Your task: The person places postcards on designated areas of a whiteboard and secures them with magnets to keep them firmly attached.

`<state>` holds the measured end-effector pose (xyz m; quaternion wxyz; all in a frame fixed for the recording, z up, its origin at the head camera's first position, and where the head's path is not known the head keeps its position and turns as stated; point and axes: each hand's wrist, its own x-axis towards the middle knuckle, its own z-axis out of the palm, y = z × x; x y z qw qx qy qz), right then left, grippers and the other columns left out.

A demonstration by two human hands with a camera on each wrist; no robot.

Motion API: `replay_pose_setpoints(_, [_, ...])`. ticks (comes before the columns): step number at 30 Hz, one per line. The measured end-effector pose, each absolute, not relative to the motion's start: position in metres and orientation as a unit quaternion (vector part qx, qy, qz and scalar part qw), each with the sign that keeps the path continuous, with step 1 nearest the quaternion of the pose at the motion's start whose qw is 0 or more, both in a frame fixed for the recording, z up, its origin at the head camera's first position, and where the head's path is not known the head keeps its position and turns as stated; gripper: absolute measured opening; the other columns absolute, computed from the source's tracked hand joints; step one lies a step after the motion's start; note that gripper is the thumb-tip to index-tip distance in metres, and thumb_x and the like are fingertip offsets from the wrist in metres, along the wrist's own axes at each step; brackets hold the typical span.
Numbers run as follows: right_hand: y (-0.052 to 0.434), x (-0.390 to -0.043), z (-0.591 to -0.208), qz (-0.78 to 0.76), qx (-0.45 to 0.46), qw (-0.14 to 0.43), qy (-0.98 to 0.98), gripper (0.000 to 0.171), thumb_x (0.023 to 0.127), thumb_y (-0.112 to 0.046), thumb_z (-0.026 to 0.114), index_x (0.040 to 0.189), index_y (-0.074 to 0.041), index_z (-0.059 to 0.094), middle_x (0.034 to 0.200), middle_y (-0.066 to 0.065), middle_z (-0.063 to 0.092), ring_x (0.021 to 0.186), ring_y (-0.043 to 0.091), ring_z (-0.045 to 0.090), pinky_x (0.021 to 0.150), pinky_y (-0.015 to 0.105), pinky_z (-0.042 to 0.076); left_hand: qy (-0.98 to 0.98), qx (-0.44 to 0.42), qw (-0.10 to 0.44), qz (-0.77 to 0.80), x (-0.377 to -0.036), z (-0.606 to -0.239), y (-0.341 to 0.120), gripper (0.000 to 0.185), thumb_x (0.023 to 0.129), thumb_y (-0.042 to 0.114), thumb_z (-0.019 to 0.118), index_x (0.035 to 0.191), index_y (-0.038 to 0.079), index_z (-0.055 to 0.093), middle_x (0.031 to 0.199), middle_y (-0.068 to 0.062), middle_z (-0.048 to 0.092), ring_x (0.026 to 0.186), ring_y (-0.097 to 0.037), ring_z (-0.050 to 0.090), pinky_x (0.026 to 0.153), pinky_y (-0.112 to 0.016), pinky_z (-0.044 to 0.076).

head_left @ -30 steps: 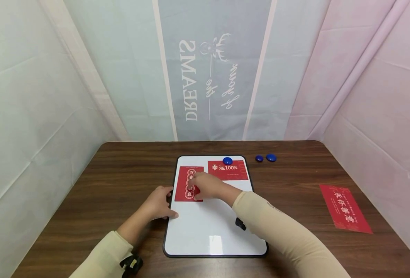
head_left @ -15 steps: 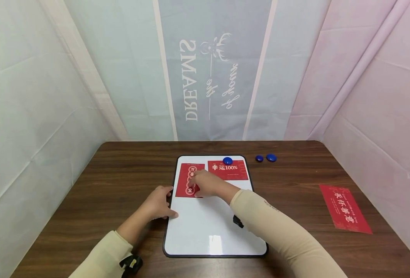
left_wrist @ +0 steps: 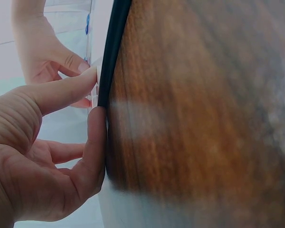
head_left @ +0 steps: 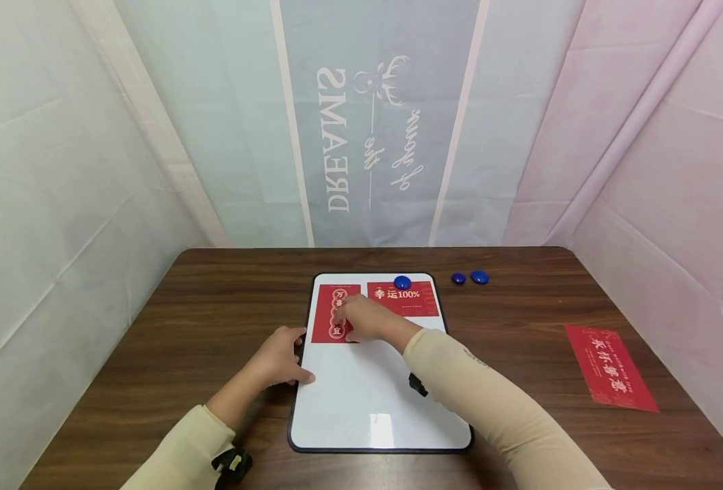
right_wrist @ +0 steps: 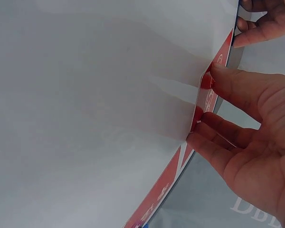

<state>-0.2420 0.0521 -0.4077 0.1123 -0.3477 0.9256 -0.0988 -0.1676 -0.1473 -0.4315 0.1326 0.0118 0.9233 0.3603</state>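
Observation:
A small whiteboard [head_left: 374, 395] with a dark frame lies on the table. My left hand [head_left: 278, 358] holds its left edge, thumb over the top and other fingers against the frame; the left wrist view shows this grip. My right hand [head_left: 366, 318] is on a red card [head_left: 325, 327] with white characters at the board's upper left. In the right wrist view, the card bulges a little between thumb and fingers [right_wrist: 221, 137]. My hand covers part of its print. Beside it lies a second red card [head_left: 423, 306], under a blue round magnet [head_left: 402, 282].
Two more blue magnets [head_left: 479, 277] lie on the table [head_left: 214, 292] beyond the board's upper right. A third red card [head_left: 613, 367] lies at the table's right side. Cloth walls [head_left: 245, 136] stand behind and on both sides.
My right hand has slid the left red card upward on the whiteboard, away from me, and it now sits straighter, near the top edge. My left hand has stayed on the board's edge.

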Motion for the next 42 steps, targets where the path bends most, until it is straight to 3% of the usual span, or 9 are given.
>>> replay_pose_setpoints(14, [0.056,-0.242,-0.401,-0.123,-0.341,0.106,0.926,0.039,0.079,-0.015,0.082,0.116,-0.015,0.073,0.114,0.002,0.064,0.113,0.019,0.054,0.087,0.029,0.054,0.921,0.015,0.134,0.365,-0.169,-0.431,-0.147,0.091,0.062,0.010,0.093,0.139,-0.004,0.047,0.117,-0.018,0.051,0.088,-0.025,0.063,0.052,-0.029,0.057])
replay_pose_setpoints(23, [0.067,-0.241,-0.395,-0.151,-0.331,0.092,0.927,0.049,0.075,-0.018,0.085,0.121,-0.016,0.070,0.117,0.001,0.063,0.112,0.018,0.055,0.083,0.026,0.055,0.921,0.012,0.135,0.367,-0.168,-0.431,-0.147,0.092,0.062,0.010,0.093,0.140,-0.003,0.046,0.119,-0.018,0.051,0.089,-0.025,0.062,0.053,-0.029,0.058])
replay_pose_setpoints(38, [0.101,-0.248,-0.390,-0.183,-0.293,0.071,0.936,0.045,0.076,-0.016,0.085,0.119,-0.014,0.071,0.122,0.004,0.062,0.123,0.025,0.051,0.085,0.035,0.056,0.920,0.014,0.130,0.370,-0.168,-0.429,-0.148,0.092,0.062,0.009,0.093,0.140,-0.004,0.046,0.118,-0.019,0.051,0.090,-0.027,0.062,0.051,-0.028,0.057])
replay_pose_setpoints(42, [0.112,-0.250,-0.389,-0.193,-0.283,0.062,0.937,0.043,0.076,-0.015,0.085,0.118,-0.013,0.071,0.119,0.005,0.063,0.117,0.025,0.055,0.085,0.037,0.056,0.920,0.009,0.133,0.369,-0.166,-0.430,-0.147,0.092,0.062,0.009,0.093,0.140,-0.003,0.046,0.119,-0.018,0.051,0.089,-0.026,0.062,0.051,-0.029,0.057])
